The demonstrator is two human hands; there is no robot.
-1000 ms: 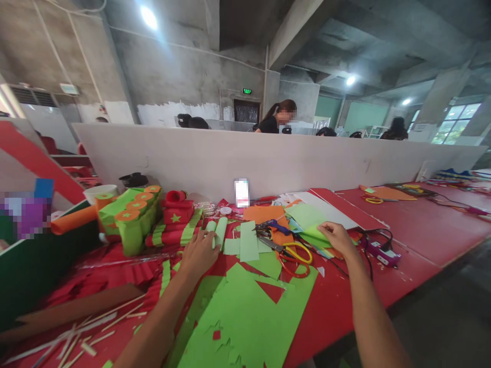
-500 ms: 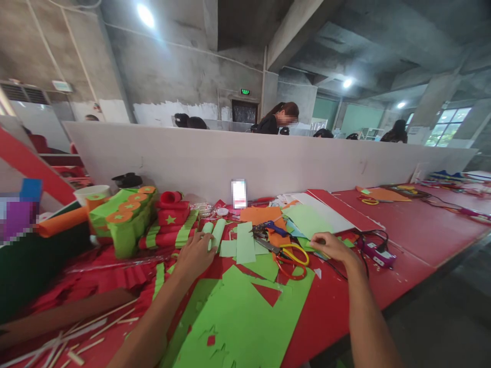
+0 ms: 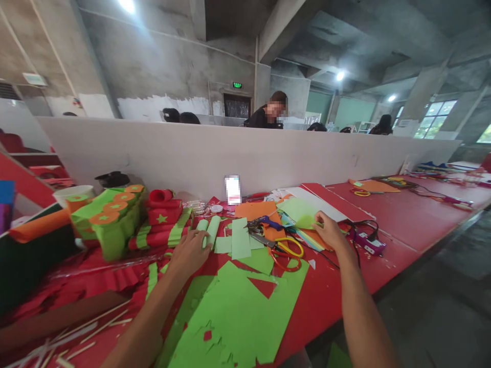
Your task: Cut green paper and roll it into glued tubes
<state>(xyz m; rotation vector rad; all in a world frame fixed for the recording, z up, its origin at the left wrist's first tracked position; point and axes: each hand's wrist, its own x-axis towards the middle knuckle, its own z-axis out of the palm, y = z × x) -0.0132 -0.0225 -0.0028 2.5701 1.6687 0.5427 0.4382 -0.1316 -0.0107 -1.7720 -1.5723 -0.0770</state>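
Observation:
My left hand [image 3: 192,251] is closed over the lower end of a pale green paper roll [image 3: 202,225]. Right beside it lies a second pale green paper roll [image 3: 213,229]. My right hand [image 3: 328,229] pinches the edge of a bright green paper sheet [image 3: 307,221], raised above a stack of coloured papers [image 3: 312,240]. Between my hands are pale green paper strips [image 3: 240,238], scissors with yellow and red handles [image 3: 287,251] and blue-handled pliers [image 3: 268,222]. A large green sheet with star cut-outs [image 3: 245,312] covers the table in front of me.
Green and orange bundled pieces [image 3: 115,217] and red rolls with green bands [image 3: 163,225] stand at left. Thin wooden sticks [image 3: 88,332] lie lower left. A phone [image 3: 232,190] leans on the white partition [image 3: 184,153]. A purple power strip [image 3: 368,244] sits right. A person works beyond.
My right hand has lifted the green sheet's edge, uncovering coloured papers beneath. My left hand remains at the rolls. The view has shifted slightly to the right.

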